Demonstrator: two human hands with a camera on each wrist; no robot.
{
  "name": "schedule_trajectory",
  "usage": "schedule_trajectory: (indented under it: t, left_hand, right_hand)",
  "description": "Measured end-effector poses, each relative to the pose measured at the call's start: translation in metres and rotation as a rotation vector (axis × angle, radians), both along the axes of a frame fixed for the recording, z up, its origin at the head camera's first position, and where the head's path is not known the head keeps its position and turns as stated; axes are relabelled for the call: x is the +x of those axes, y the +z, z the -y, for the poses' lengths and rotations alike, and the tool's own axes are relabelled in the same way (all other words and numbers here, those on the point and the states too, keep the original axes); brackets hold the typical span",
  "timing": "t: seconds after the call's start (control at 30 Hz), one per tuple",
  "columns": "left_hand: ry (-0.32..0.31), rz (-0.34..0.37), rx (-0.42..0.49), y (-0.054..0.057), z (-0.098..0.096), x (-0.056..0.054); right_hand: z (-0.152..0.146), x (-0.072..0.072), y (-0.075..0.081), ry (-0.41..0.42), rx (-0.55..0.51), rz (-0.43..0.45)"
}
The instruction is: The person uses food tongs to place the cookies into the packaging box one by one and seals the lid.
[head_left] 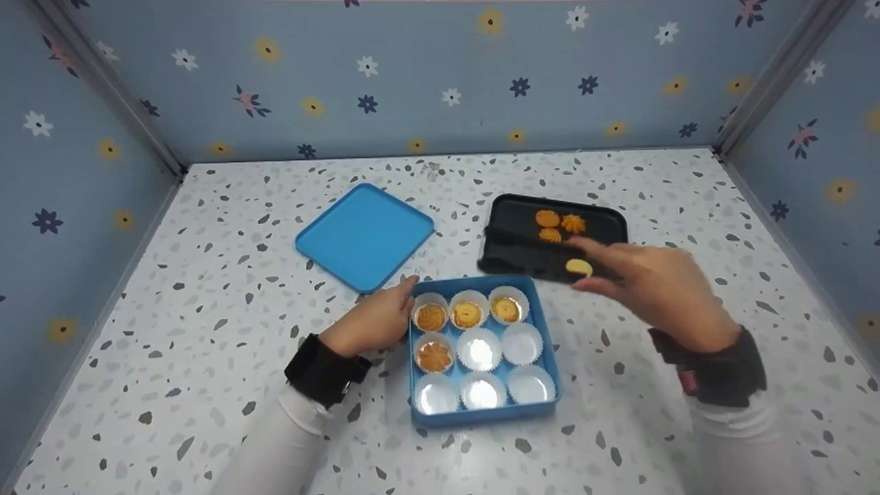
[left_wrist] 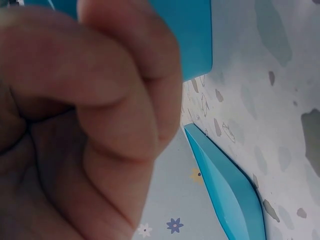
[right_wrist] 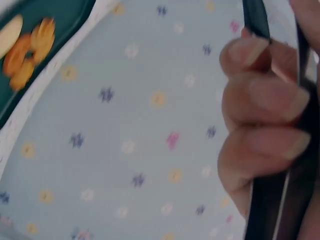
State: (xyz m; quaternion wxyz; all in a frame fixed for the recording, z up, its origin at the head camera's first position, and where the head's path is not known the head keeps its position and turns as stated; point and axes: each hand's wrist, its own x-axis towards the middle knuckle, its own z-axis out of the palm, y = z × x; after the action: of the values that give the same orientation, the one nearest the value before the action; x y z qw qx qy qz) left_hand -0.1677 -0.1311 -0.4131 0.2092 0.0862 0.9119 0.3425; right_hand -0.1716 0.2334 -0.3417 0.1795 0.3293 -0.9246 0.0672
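My left hand [head_left: 375, 320] grips the left wall of a blue box [head_left: 485, 416], its fingers bent in the left wrist view. Rows of white paper cups [head_left: 479, 349] fill the box. Piped cookies [head_left: 432, 317] sit in the back row's cups and in the middle row's left cup. My right hand [head_left: 663, 289] holds black tongs [head_left: 515, 236], their two arms spread apart and pointing left over a black tray [head_left: 505, 206]. On that tray lie three orange-brown cookies [head_left: 548, 218] in a cluster and a pale yellow cookie [head_left: 579, 267] nearer my hand.
A flat blue lid [head_left: 364, 237] lies behind my left hand, left of the tray. The speckled white table [head_left: 206, 289] is bounded by flowered blue panels [head_left: 440, 75] at the back and both sides.
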Motion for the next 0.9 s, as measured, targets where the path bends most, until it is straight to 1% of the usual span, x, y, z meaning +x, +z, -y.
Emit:
schedule_trajectory:
  t: [0.07,0.17,0.27,0.37,0.47,0.53,0.67,0.9]
  left_hand:
    - [0.002,-0.003,0.001,0.000,0.000,0.000]
    - [0.003,-0.010,0.001,-0.001,0.000,0.000]
    - [-0.001,-0.016,-0.006,-0.001,0.000,-0.001]
    - [-0.016,-0.036,-0.013,-0.002,-0.001,-0.001]
    - [-0.029,-0.058,-0.015,-0.004,0.000,-0.001]
    - [-0.026,-0.054,-0.007,-0.004,0.000,0.000]
    - [-0.010,-0.024,-0.001,-0.004,0.000,0.000]
    - [0.003,0.018,0.008,-0.003,0.001,0.000]
  right_hand:
    - [-0.018,-0.006,0.003,-0.096,-0.045,-0.042]
    - [-0.042,-0.015,0.002,-0.231,-0.116,-0.049]
    - [-0.056,-0.024,-0.004,-0.349,-0.134,0.011]
    - [-0.062,-0.034,-0.016,-0.411,-0.095,0.093]
    - [-0.061,-0.042,-0.031,-0.419,-0.046,0.167]
    - [-0.058,-0.047,-0.041,-0.411,-0.020,0.198]
    - [-0.052,-0.052,-0.055,-0.402,0.021,0.205]
    - [-0.046,-0.056,-0.067,-0.412,0.038,0.220]
